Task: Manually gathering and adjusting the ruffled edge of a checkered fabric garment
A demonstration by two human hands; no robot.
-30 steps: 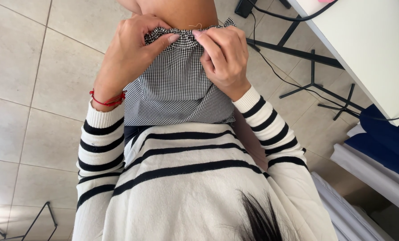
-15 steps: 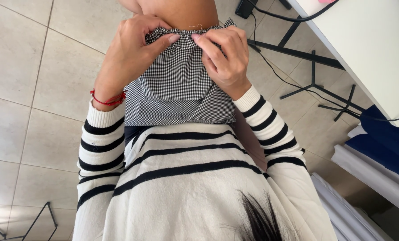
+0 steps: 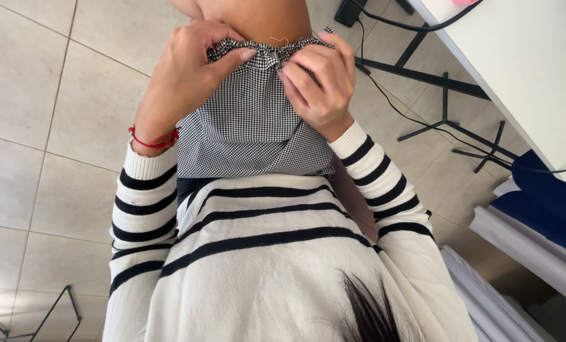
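A black-and-white checked fabric piece (image 3: 251, 120) with a gathered, ruffled top edge lies over my lap. My left hand (image 3: 184, 79) pinches the ruffled edge from the left, thumb pressed along the gathers. My right hand (image 3: 317, 82) grips the same edge from the right, fingers curled over the fabric. A thin loose thread (image 3: 278, 41) sticks up at the top edge between the two hands. A red string bracelet (image 3: 156, 136) sits on my left wrist. I wear a white sweater with black stripes (image 3: 264, 253).
A white table (image 3: 523, 69) stands at the upper right on a black metal frame (image 3: 447, 95), with black cables running under it. Blue and white cloth (image 3: 542, 209) lies at the right. The floor is beige tile (image 3: 48, 126). A thin black wire stand (image 3: 61, 304) is at bottom left.
Both hands have stayed on the ruffled edge; the fingers have shifted slightly along the gathers, with the hands a little closer together.
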